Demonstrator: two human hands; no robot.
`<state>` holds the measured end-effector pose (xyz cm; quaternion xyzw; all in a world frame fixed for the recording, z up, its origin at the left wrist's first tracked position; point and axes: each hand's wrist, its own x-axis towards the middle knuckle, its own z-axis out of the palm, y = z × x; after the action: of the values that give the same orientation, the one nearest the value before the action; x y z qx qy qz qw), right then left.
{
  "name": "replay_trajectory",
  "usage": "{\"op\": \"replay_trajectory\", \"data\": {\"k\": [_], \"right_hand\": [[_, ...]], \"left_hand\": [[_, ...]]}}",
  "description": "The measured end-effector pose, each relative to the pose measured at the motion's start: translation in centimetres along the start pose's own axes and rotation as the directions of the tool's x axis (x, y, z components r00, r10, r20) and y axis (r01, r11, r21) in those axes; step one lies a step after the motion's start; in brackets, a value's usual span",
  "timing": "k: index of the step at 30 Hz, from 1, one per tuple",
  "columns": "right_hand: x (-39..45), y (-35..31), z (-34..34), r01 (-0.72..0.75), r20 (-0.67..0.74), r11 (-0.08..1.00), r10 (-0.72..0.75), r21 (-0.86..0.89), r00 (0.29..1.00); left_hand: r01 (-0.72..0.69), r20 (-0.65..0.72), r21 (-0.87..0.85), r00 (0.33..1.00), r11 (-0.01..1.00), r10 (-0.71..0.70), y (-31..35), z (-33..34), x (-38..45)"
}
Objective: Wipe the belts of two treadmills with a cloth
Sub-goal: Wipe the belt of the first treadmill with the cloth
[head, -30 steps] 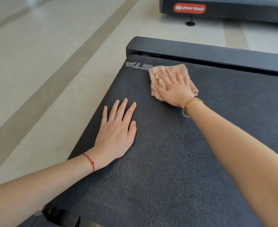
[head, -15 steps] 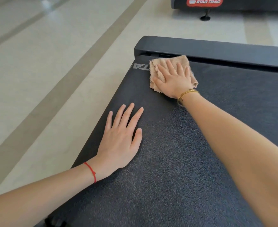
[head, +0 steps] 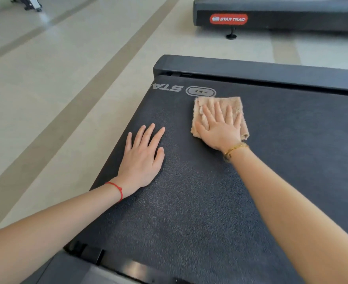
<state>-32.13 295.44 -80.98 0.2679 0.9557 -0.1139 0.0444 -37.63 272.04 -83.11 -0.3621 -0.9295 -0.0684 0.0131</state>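
Sliding back from the far rail [head: 271, 73], the cloth [head: 220, 105] now lies just short of the printed logo [head: 200, 92], which it covered a moment ago. Flat and straight-fingered, the right hand [head: 220, 128] presses it onto the belt [head: 189, 212]; the left hand [head: 142, 158] rests open beside it. This belt looks only partly wiped, and the second treadmill [head: 281, 19] beyond is still to do. Folded nearly square, the cloth's slightly longer side runs toward the rail.

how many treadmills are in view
2. One treadmill lies under both hands; a second treadmill sits across the floor at top right. The dark frame at top left is too cropped to identify.
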Motion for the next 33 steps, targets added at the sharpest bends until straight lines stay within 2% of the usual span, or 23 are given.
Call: {"op": "replay_trajectory", "data": {"k": [3,5,10,12,19,24,27,33], "right_hand": [[-4.9,-0.2,1.2,0.139,-0.041,0.99,-0.139,0.005,0.989],[-7.2,0.9,1.5,0.168,-0.061,0.986,-0.167,0.003,0.984],[-9.6,4.1,0.7,-0.062,-0.048,0.998,0.063,0.019,0.997],[-10.9,3.1,0.9,-0.091,-0.029,0.996,0.091,0.019,0.995],[-20.2,-3.0,3.9,0.113,-0.114,0.993,-0.11,0.02,0.987],[-24.4,-1.8,4.2,0.114,-0.102,0.993,-0.115,-0.012,0.988],[-26.0,-1.3,3.8,0.145,-0.048,0.989,-0.145,0.012,0.988],[-29.0,-5.9,5.1,0.23,-0.04,0.973,-0.231,-0.012,0.972]], "left_hand": [[-0.002,-0.001,-0.013,1.0,1.0,0.002,0.2,-0.1,0.0],[-0.001,-0.005,-0.02,1.0,1.0,0.001,0.2,-0.2,-0.1],[0.001,-0.007,-0.04,1.0,0.999,-0.001,0.2,-0.3,0.0],[-0.001,-0.013,-0.047,1.0,0.999,0.001,0.3,-0.4,0.0],[-0.001,-0.037,-0.068,0.999,0.998,-0.002,0.4,-0.5,-0.2],[-0.007,-0.037,-0.093,0.999,0.996,0.004,0.4,-0.6,-0.4],[-0.007,-0.039,-0.103,0.999,0.995,0.003,0.4,-0.6,-0.5],[0.002,-0.049,-0.118,0.999,0.993,-0.008,0.9,-0.5,-0.7]]}}
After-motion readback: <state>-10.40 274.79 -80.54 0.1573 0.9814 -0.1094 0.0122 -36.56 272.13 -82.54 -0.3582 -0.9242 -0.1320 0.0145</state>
